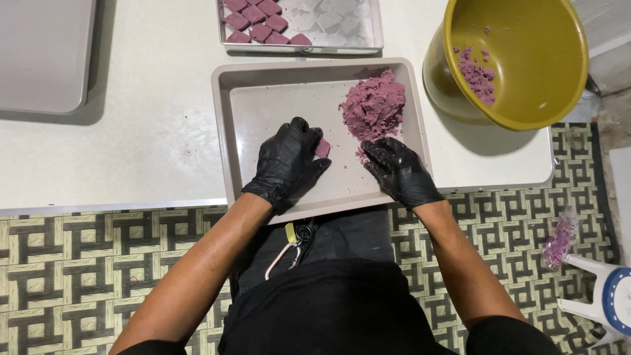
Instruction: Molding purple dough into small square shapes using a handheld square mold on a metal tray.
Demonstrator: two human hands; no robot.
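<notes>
Two gloved hands: left hand (287,160) fingers pinch one purple block (323,148); right hand (399,171) fingers loosely spread beside dough mound (374,107).

Small purple block (322,148) pinched in gloved left hand (287,162) over beige tray (263,85); purple dough mound (373,107) touched by gloved right hand (399,172).

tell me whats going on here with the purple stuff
A person in black gloves works over a beige tray on a white table. The left hand holds a small pressed purple block, while the right hand rests at the edge of a loose purple dough pile in the tray. Beyond it, a metal tray holds a cluster of finished purple blocks. A tilted yellow-green bowl on the right has only a few crumbs left.
</notes>
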